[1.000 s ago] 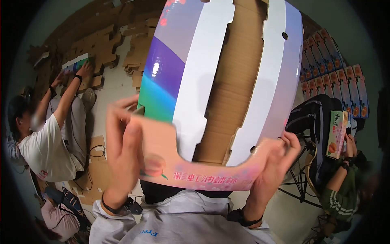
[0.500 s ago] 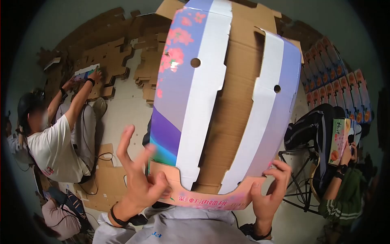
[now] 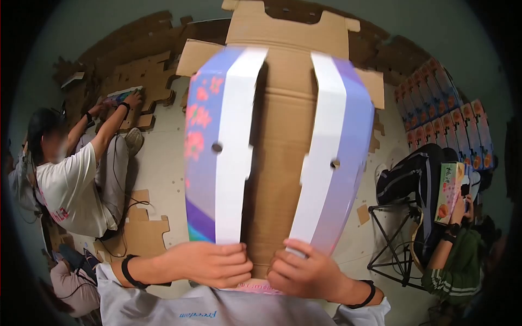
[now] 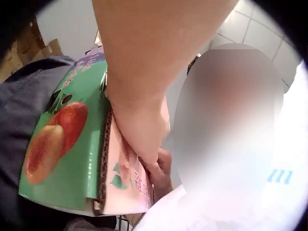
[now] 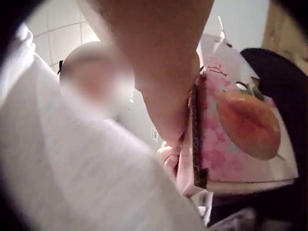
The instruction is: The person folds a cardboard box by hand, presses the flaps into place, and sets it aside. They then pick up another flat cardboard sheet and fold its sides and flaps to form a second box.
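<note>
A partly folded printed carton [image 3: 272, 136] stretches away from the person's lap, with white-edged flaps along both sides and a brown inner base between. At its near end the left hand [image 3: 209, 263] curls its fingers over the edge by the left flap. Beside it, the right hand [image 3: 307, 271] grips the same end by the right flap. A strip of pink panel [image 3: 258, 286] shows between and below them. The left wrist view has the left hand [image 4: 142, 127] against the carton's green side [image 4: 72, 149]; the right wrist view shows the pink side [image 5: 240, 139], fingertips partly hidden.
Flat brown cardboard [image 3: 136, 73] is stacked at the back left, near a seated person [image 3: 70, 185] handling a carton. At the right, another person holds a carton [image 3: 450, 193] near a black stand [image 3: 394, 239]. Rows of printed boxes [image 3: 451, 119] stand behind.
Both hands have moved from the near corners inward to the middle of the near end. The pink panel, broadly visible before, is mostly hidden; the carton's far brown flap has come into view.
</note>
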Tool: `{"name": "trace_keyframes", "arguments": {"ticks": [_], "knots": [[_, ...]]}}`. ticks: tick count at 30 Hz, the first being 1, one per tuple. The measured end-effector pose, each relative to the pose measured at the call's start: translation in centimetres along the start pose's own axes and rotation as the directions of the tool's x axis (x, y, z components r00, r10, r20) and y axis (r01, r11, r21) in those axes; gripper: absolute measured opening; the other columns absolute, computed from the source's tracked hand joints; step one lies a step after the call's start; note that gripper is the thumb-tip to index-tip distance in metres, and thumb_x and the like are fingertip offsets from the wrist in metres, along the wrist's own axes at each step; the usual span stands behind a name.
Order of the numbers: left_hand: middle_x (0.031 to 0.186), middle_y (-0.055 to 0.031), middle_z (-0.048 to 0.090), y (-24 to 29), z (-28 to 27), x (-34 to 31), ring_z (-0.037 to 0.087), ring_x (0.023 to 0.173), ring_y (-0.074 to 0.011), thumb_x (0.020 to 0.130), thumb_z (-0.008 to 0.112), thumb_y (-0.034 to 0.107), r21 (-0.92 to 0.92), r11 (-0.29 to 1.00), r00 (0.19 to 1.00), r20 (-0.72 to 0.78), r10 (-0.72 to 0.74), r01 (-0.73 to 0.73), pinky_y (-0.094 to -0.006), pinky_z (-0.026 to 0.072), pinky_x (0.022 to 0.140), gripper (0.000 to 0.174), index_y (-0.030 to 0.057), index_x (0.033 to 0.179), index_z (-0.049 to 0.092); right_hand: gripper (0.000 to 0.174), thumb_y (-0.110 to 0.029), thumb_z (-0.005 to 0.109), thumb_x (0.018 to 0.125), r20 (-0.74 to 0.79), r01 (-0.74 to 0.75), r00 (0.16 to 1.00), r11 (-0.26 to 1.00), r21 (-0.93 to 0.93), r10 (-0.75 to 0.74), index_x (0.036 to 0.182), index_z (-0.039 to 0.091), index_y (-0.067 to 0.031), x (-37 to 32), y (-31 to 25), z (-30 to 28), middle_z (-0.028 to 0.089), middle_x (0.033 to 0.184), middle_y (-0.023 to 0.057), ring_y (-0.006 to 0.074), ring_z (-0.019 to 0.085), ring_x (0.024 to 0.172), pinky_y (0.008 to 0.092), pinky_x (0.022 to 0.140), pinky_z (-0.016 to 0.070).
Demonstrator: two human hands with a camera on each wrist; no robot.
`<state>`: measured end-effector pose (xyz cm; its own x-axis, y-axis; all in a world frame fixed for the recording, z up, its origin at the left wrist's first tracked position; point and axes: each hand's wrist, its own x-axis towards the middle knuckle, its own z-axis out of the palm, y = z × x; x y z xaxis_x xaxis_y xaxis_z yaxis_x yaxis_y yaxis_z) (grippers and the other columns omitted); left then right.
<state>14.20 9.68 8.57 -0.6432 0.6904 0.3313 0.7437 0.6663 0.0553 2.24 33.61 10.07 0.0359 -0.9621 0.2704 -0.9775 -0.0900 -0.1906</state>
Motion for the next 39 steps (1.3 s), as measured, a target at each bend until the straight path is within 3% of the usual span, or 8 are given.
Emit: {"name": "trace_keyframes", "arguments": {"ticks": [7, 11, 13, 15, 18, 26, 31, 39], "knots": [[0.064, 0.0009, 0.048, 4.2, 3.5, 0.3, 0.050, 0.067, -0.0158, 0.091, 0.062, 0.018, -0.086, 0.991, 0.994, -0.036, 0.103, -0.105, -0.0299, 0.0373, 0.067, 0.028, 0.0111, 0.065, 0.053, 0.023, -0.017, 0.069, 0.089, 0.083, 0.089, 0.992, 0.994, 0.063, -0.094, 0.073, 0.054, -0.0181, -2.2, -1.9, 1.9, 0.053, 0.079, -0.0026, 0.0143, 0.060, 0.084, 0.0326, 0.108, 0.0513], [0.079, -0.0024, 0.059, 5.0, 3.7, 0.8, 0.059, 0.082, -0.0175, 0.094, 0.060, 0.019, 0.019, 1.000, 0.987, 0.157, 0.019, -0.022, -0.0305, 0.0438, 0.077, 0.017, 0.0085, 0.081, 0.062, 0.018, -0.016, 0.079, 0.084, -0.054, 0.069, 0.997, 0.932, 0.356, -0.053, 0.077, 0.062, -0.0161, -1.9, -0.4, 1.4, 0.060, 0.085, -0.0018, 0.0162, 0.064, 0.091, 0.0382, 0.105, 0.0527], [0.100, -0.0066, 0.063, 3.3, 2.6, 1.6, 0.060, 0.101, -0.0175, 0.097, 0.062, 0.023, 0.041, 0.999, 0.994, 0.108, 0.001, -0.006, -0.0318, 0.0460, 0.086, 0.013, 0.0120, 0.099, 0.069, 0.018, -0.015, 0.083, 0.082, -0.017, -0.183, 0.959, 0.668, 0.722, 0.282, 0.094, 0.071, -0.0077, -2.0, 1.5, -1.2, 0.068, 0.095, 0.0031, 0.0243, 0.066, 0.102, 0.0444, 0.105, 0.0533], [0.123, -0.0107, 0.062, 2.1, 1.2, 2.1, 0.057, 0.122, -0.0199, 0.096, 0.066, 0.024, 0.127, 0.987, 0.994, 0.042, -0.102, 0.096, -0.0357, 0.0438, 0.099, 0.026, 0.0175, 0.121, 0.069, 0.038, -0.021, 0.089, 0.075, -0.242, -0.102, 0.957, 0.967, 0.234, 0.159, 0.107, 0.075, -0.0064, -0.9, 4.7, -3.3, 0.069, 0.112, 0.0108, 0.0330, 0.066, 0.111, 0.0475, 0.104, 0.0523], [0.138, -0.0110, 0.059, -1.5, -0.8, 2.7, 0.053, 0.134, -0.0280, 0.083, 0.079, 0.023, 0.191, 0.896, 0.912, -0.184, -0.368, 0.400, -0.0420, 0.0380, 0.110, 0.056, 0.0212, 0.137, 0.064, 0.061, -0.029, 0.093, 0.072, -0.354, -0.379, 0.860, 0.924, 0.039, 0.368, 0.123, 0.070, -0.0054, 3.7, 8.7, -6.5, 0.060, 0.132, 0.0187, 0.0411, 0.059, 0.122, 0.0544, 0.107, 0.0464], [0.123, -0.0184, 0.063, -10.2, -2.8, 6.3, 0.057, 0.118, -0.0412, 0.075, 0.087, 0.026, -0.253, 0.538, 0.419, -0.401, -0.814, 0.804, -0.0542, 0.0456, 0.102, 0.059, 0.0046, 0.125, 0.064, 0.064, -0.022, 0.091, 0.069, -0.368, -0.576, 0.748, 0.816, 0.053, 0.552, 0.125, 0.066, -0.0051, 7.2, 9.9, -4.8, 0.058, 0.123, 0.0171, 0.0391, 0.056, 0.114, 0.0522, 0.107, 0.0459], [0.088, -0.0107, 0.065, -10.1, -2.7, 6.2, 0.063, 0.089, -0.0332, 0.067, 0.082, 0.016, -0.345, 0.616, 0.450, -0.451, -0.770, 0.708, -0.0565, 0.0405, 0.116, 0.032, 0.0010, 0.091, 0.068, 0.054, -0.013, 0.087, 0.056, -0.499, -0.447, 0.746, 0.887, 0.116, 0.441, 0.107, 0.070, -0.0062, 5.9, 10.5, -4.5, 0.064, 0.100, 0.0110, 0.0327, 0.063, 0.094, 0.0582, 0.107, 0.0467], [0.077, -0.0097, 0.060, -8.7, -4.1, 5.9, 0.062, 0.085, -0.0296, 0.067, 0.083, 0.017, -0.390, 0.545, 0.443, -0.323, -0.836, 0.743, -0.0478, 0.0497, 0.099, 0.027, 0.0019, 0.084, 0.067, 0.050, -0.017, 0.085, 0.053, -0.557, -0.376, 0.723, 0.909, 0.180, 0.409, 0.099, 0.068, -0.0050, 4.2, 10.3, -5.3, 0.065, 0.089, 0.0099, 0.0297, 0.063, 0.083, 0.0652, 0.112, 0.0429]]}}
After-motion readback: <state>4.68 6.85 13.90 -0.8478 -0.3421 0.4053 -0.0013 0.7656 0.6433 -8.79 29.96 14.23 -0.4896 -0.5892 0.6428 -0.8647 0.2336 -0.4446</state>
